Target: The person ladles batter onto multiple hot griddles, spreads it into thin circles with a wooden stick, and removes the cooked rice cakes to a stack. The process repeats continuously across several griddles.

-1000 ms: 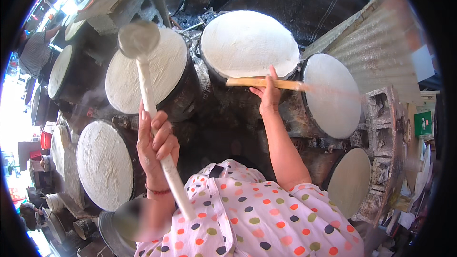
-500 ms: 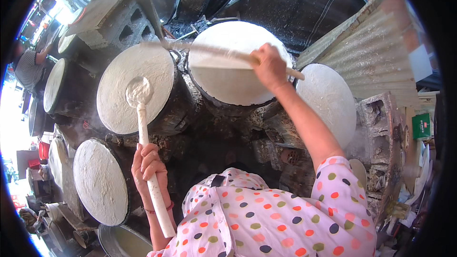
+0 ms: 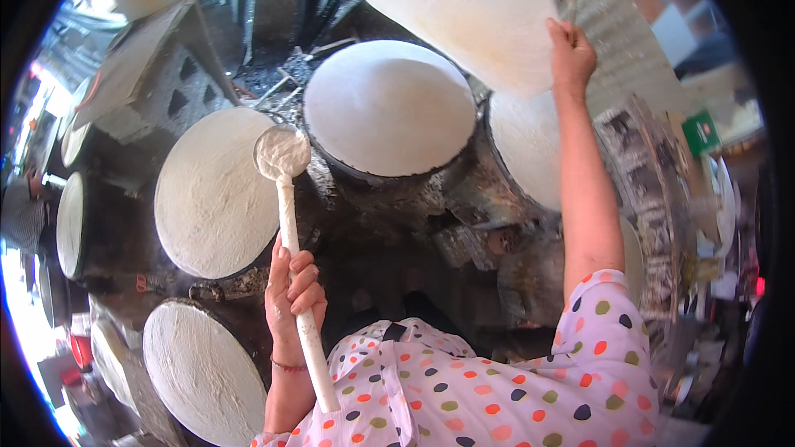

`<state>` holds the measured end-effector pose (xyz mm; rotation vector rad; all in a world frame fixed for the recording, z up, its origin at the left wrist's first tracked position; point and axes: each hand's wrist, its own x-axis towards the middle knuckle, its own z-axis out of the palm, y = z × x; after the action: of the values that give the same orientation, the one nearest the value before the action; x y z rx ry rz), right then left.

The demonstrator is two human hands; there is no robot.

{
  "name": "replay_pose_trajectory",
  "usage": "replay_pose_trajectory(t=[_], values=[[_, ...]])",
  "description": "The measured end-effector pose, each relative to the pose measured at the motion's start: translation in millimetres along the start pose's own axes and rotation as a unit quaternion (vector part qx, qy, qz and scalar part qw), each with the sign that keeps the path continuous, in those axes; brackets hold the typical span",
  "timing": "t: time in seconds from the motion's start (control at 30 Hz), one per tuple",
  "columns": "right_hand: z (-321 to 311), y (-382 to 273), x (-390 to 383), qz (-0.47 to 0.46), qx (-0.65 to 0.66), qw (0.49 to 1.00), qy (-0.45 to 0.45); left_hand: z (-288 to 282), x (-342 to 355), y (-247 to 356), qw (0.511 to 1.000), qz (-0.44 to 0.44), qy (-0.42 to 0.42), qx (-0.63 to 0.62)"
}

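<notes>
Dark, round, drum-like stoves (image 3: 108, 228) stand in an arc, a rough, cream-white, round layer (image 3: 215, 190) covering the one left of the middle, a similar layer (image 3: 203, 372) the lower-left one, and a smooth, greyish-white, round surface (image 3: 389, 108) topping the middle one.

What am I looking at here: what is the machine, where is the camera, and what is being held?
There is no robot, just a bare-handed person. The view comes from a wide fisheye camera worn on the head, looking down, so straight edges bend near the rim. The left hand grips a ladle with white paste in its bowl. The right hand holds up a white sheet by its edge. Around them stand round griddles, several with white tops.
</notes>
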<state>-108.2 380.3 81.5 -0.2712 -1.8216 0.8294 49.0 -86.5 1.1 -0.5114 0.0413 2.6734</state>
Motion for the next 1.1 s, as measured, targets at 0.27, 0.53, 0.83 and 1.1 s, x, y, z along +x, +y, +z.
replay_pose_trajectory(t=[0.27,0.53,0.83,1.1], values=[[-277.6,37.5,-28.1,0.109,-0.144,0.977,0.118,7.1,14.8,-63.1,0.98,-0.151,-0.007,0.128],[-653.4,30.2,-233.5,0.217,-0.255,0.878,0.343,-27.9,19.8,-191.6,0.932,-0.359,-0.029,0.026],[-789.2,-120.8,-543.7,0.373,-0.432,0.432,0.698,5.9,-35.6,-261.6,0.887,-0.459,-0.038,0.005],[-787.7,-124.7,-666.9,0.423,-0.151,0.336,0.828,15.0,-76.6,-303.7,0.884,-0.466,-0.027,0.027]])
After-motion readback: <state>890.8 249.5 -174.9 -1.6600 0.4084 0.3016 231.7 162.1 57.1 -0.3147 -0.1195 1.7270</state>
